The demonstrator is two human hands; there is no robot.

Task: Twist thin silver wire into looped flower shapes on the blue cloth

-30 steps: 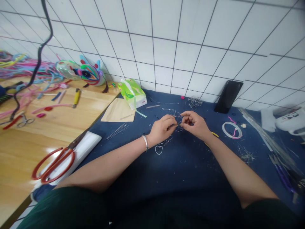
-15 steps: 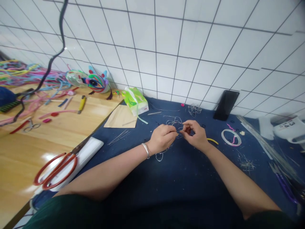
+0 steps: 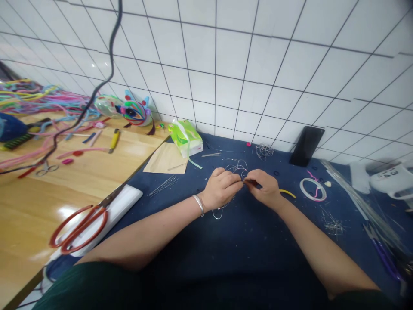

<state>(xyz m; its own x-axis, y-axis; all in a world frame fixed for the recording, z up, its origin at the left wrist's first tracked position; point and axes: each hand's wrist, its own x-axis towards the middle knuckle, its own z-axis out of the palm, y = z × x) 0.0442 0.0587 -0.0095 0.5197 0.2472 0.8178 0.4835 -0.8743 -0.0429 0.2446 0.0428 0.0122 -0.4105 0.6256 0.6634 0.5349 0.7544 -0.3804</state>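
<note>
Both hands meet over the dark blue cloth [image 3: 245,254]. My left hand [image 3: 222,189], with a silver bangle at its wrist, is closed in a pinch on thin silver wire [image 3: 238,165]. Close against it, my right hand [image 3: 263,188] also pinches the wire, thumb and forefinger together. Loops of the wire stick out beyond the fingers, and another wire loop [image 3: 217,214] shows below my left hand. The part between the fingertips is mostly hidden. A yellow strip [image 3: 287,193] lies just right of my right hand.
Orange-handled scissors [image 3: 79,228] rest on a white box [image 3: 127,202] at left. A green tissue pack [image 3: 185,137], a wire tangle [image 3: 264,151] and a leaning phone [image 3: 307,146] line the tiled wall. At right are a white ring [image 3: 312,190], wire scraps [image 3: 334,224] and purple-handled pliers [image 3: 383,254].
My right fingers have closed in toward the left hand, and the two hands are now nearer each other. The whole view has shifted slightly.
</note>
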